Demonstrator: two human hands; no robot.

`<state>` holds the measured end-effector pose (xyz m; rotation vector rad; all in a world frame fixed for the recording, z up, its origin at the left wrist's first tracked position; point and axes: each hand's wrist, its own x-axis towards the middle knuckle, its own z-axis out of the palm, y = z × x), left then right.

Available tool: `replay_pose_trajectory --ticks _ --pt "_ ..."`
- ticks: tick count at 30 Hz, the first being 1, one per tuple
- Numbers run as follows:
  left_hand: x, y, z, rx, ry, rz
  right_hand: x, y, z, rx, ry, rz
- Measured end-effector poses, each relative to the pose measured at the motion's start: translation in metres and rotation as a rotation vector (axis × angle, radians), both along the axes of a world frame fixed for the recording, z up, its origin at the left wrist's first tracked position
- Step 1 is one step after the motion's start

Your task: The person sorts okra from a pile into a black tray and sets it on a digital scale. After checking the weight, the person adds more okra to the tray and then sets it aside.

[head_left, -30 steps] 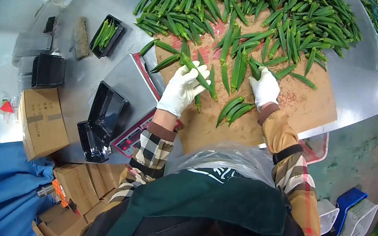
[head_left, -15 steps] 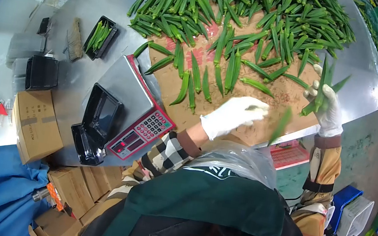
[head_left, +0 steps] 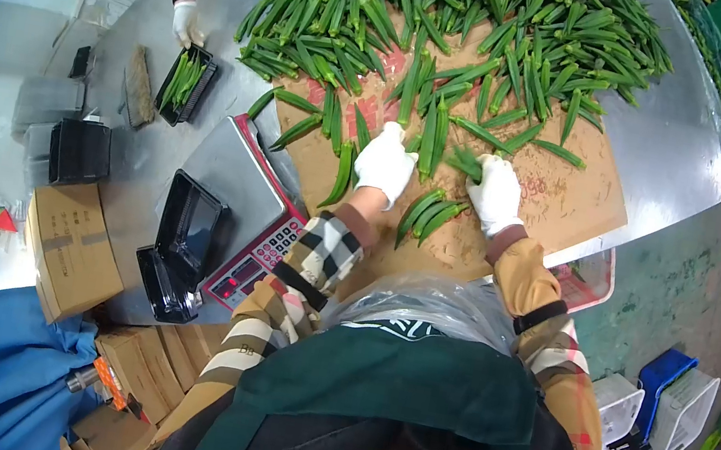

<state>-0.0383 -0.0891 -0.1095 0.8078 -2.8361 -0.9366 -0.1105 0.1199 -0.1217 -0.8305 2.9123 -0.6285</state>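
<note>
Okra pods [head_left: 428,215] aslant, lengthwise toward person

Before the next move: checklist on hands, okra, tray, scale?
1. Right hand has a pod in its fingers: ok.
2. Left hand grip: cannot tell. It lies palm down among pods on the cardboard sheet.
3. Small bunch lies between the hands, apart from the pile: ok.
4. Black tray at the scale is empty: ok.
5. Scale reading: cannot tell, display too small.
6. Co-worker's hand is well away, at the filled tray: ok.
</note>
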Motion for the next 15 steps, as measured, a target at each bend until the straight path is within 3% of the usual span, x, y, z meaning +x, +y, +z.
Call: replay_pose_trajectory --ticks 2,3,4,7,11,12,15 --pt "0.002 -0.019 0.001 0.157 0.044 -0.033 -0.003 0.008 0.011 -0.229 -0.032 -0.091" --pt "-0.004 -0.021 0.009 0.383 -0.031 0.149 -0.009 0.012 0.016 -0.286 -0.022 -0.120" --pt "-0.008 -0.020 0.015 0.322 0.015 0.109 -0.019 0.011 0.033 -0.182 -0.097 -0.164" --pt "-0.029 -0.003 0.015 0.100 0.143 0.036 -0.044 -0.011 0.034 -0.226 -0.006 -0.127" --pt "-0.040 0.033 0.004 -0.048 -0.020 0.039 -0.048 -0.042 0.004 0.103 0.145 -0.016" --pt "-0.041 0.031 0.004 0.121 0.015 0.072 -0.049 -0.044 0.002 0.145 0.173 0.000" --pt "-0.027 0.010 0.002 0.575 0.138 0.157 -0.048 -0.026 0.038 -0.020 -0.136 -0.118"
